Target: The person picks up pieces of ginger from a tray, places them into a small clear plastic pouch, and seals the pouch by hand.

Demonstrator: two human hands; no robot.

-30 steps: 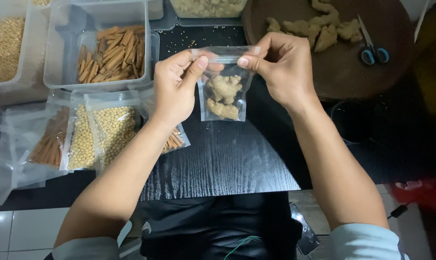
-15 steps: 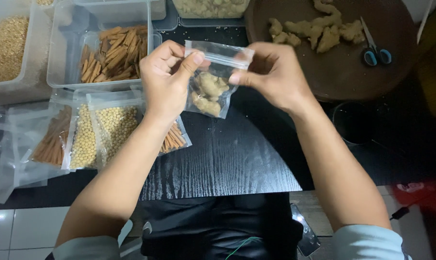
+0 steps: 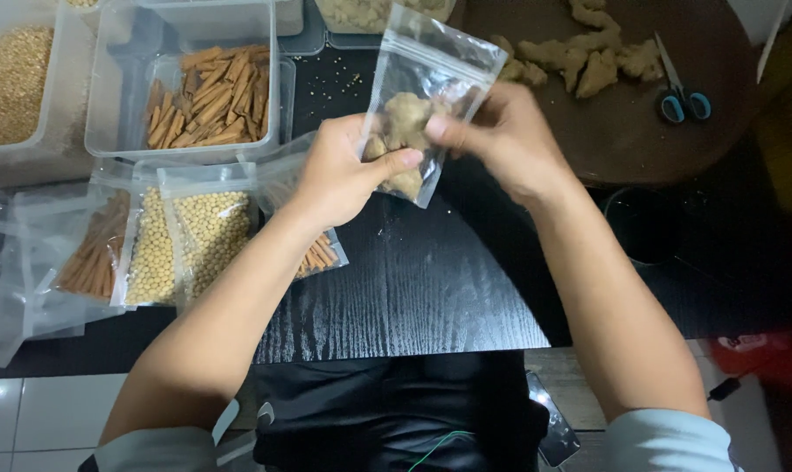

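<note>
Far left, on the black table (image 3: 431, 288): we log a clear tub of pale grain (image 3: 11, 83), then a clear tub of brown bark sticks (image 3: 205, 96), with filled clear pouches of sticks (image 3: 90, 253) and yellow beans (image 3: 191, 232) lying flat in front of them

Centre, above the table: our left hand (image 3: 348, 170) pinches the lower left side of a clear zip bag (image 3: 427, 105) holding pale knobbly root pieces, thumb across its front. The bag's long axis runs upright, tilted slightly, zip end up and away from us; it sits between both hands, touching each

Our right hand (image 3: 501, 140) closes on the bag's right edge, fingers curled behind

Right: a round dark wooden board (image 3: 623, 131) carries loose root pieces (image 3: 588, 57) and blue-handled scissors (image 3: 680, 96)
</note>
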